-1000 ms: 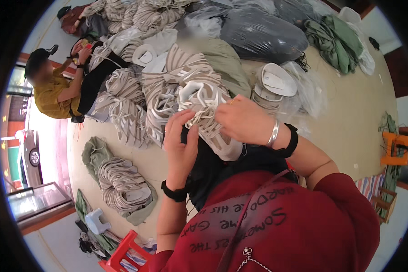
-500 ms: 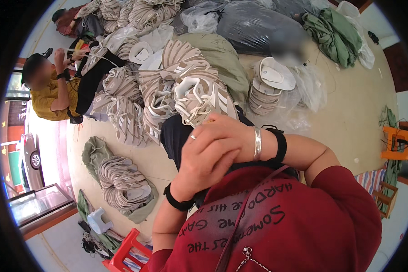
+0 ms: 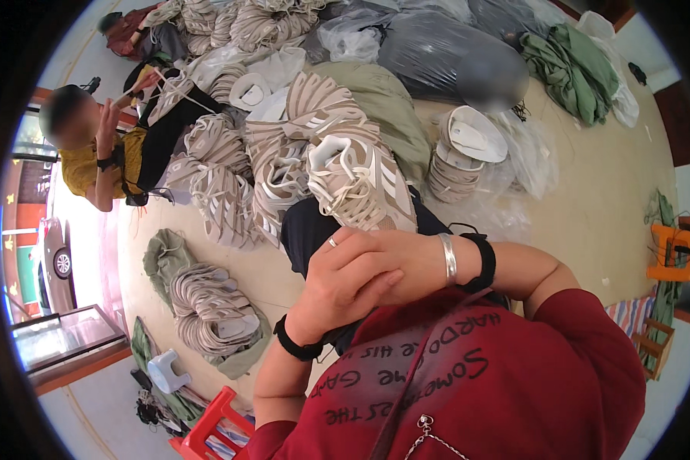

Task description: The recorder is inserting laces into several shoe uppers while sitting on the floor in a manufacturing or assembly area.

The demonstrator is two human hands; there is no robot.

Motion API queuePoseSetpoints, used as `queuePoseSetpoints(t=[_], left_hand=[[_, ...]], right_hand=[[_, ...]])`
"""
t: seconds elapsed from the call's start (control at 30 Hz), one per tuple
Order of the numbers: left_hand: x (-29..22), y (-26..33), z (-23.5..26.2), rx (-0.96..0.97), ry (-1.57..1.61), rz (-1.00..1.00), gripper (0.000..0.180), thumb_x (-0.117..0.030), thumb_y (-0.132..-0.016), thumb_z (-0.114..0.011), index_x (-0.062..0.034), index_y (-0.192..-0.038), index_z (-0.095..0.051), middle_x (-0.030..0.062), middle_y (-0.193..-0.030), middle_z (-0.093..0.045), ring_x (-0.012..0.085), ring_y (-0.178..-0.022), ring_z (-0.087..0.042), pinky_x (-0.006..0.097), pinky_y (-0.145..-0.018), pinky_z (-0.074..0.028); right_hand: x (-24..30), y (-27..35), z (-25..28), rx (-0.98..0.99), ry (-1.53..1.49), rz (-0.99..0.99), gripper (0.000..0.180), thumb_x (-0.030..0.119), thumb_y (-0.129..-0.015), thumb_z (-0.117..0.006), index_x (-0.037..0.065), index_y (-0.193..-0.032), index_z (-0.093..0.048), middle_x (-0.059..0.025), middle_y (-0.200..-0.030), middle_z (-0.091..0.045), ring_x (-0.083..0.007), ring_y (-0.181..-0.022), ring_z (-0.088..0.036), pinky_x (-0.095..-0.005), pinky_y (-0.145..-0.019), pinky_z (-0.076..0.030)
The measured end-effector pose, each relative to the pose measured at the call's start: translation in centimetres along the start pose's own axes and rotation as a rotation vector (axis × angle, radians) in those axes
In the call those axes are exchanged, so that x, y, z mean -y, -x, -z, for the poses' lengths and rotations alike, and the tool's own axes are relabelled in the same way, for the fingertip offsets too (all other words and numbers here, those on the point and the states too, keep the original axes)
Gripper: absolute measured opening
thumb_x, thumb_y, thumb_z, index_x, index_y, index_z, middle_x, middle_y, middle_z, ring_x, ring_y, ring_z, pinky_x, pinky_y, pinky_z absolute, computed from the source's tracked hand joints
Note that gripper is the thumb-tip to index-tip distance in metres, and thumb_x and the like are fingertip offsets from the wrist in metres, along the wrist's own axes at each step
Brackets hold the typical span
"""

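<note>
On my lap, just beyond my hands, a beige and white shoe upper (image 3: 360, 182) with loose pale laces rests against a fanned stack of similar uppers (image 3: 322, 100). My left hand (image 3: 336, 277) lies across my right hand, its fingers curled over it. My right hand (image 3: 408, 257), below a silver bracelet, comes in from the right; its fingers are mostly hidden under the left. Neither hand visibly holds a shoe part. Both are close to the near end of the upper.
More bundled uppers (image 3: 218, 307) lie on a green cloth at left. A stack of uppers (image 3: 456, 169) stands at right beside clear plastic. Behind are dark plastic bags (image 3: 429, 54). A person in yellow (image 3: 92, 157) sits at left holding a strand; a red stool (image 3: 215, 422) is near.
My clasped hands sit slightly lower, so more of the laced upper shows. The person in yellow has changed hand position, one hand now raised with fingers stretched. The view has shifted a little.
</note>
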State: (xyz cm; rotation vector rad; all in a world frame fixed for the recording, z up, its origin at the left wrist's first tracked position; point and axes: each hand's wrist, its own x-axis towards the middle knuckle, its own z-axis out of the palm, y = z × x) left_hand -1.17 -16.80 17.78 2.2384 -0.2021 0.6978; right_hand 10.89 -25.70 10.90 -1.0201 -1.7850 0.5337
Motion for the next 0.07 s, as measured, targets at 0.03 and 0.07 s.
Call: queuePoseSetpoints(t=[0.03, 0.07], left_hand=[[0.11, 0.23, 0.20, 0.018, 0.027, 0.044, 0.019, -0.007, -0.070, -0.075, -0.0059, -0.087, -0.066, 0.0104, -0.088, -0.061, 0.0293, -0.078, -0.060, 0.037, -0.069, -0.048], [-0.15, 0.08, 0.12, 0.015, 0.022, 0.047, 0.019, -0.007, -0.070, -0.075, -0.0059, -0.087, -0.066, 0.0104, -0.088, -0.061, 0.0293, -0.078, -0.060, 0.037, -0.069, -0.048]], right_hand=[[-0.04, 0.44, -0.70, 0.101, 0.078, -0.026, 0.032, 0.028, -0.068, -0.073, 0.013, -0.094, -0.063, -0.0123, -0.105, -0.063, -0.0316, -0.091, -0.062, -0.0399, -0.078, -0.051], [-0.07, 0.30, -0.80, 0.105, 0.075, -0.022, 0.032, 0.028, -0.068, -0.073, 0.013, -0.094, -0.063, -0.0123, -0.105, -0.063, -0.0316, -0.091, -0.062, -0.0399, -0.078, -0.051]])
